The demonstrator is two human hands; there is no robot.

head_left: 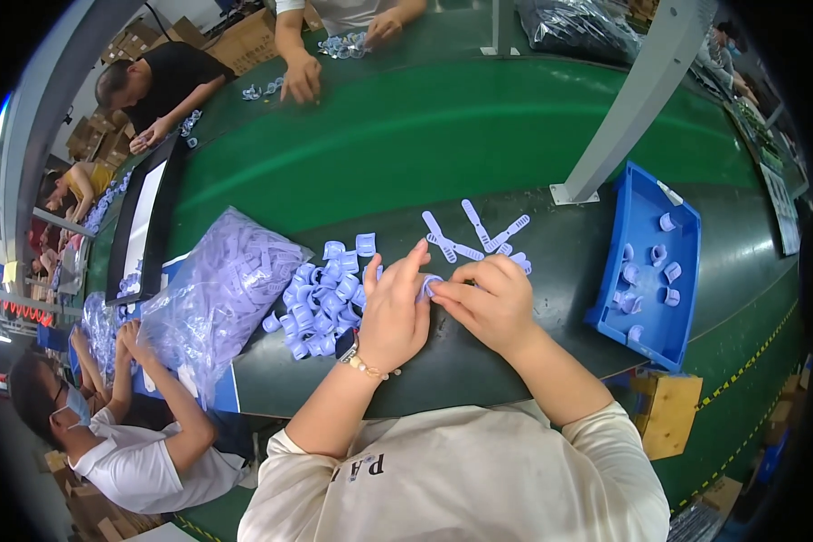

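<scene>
In front of me, my left hand [390, 312] and my right hand [497, 303] meet over a small light-purple plastic piece [428, 287]. Fingers of both hands pinch it and hide much of its shape. Just left of my left hand lies a heap of curved purple plastic clips [321, 303]. Beyond my fingertips are several flat purple plastic straps [490, 237], some crossing each other, with slotted ends. A blue plastic tray [664, 330] stands to the right, with several rolled purple pieces [659, 251] spread inside it, apart from my hands.
A clear bag [230, 280] full of purple straps lies left of the heap. A grey metal post [628, 108] rises beyond my right hand. The green belt [379, 135] runs across the far side. Co-workers sit left and opposite, hands on similar parts.
</scene>
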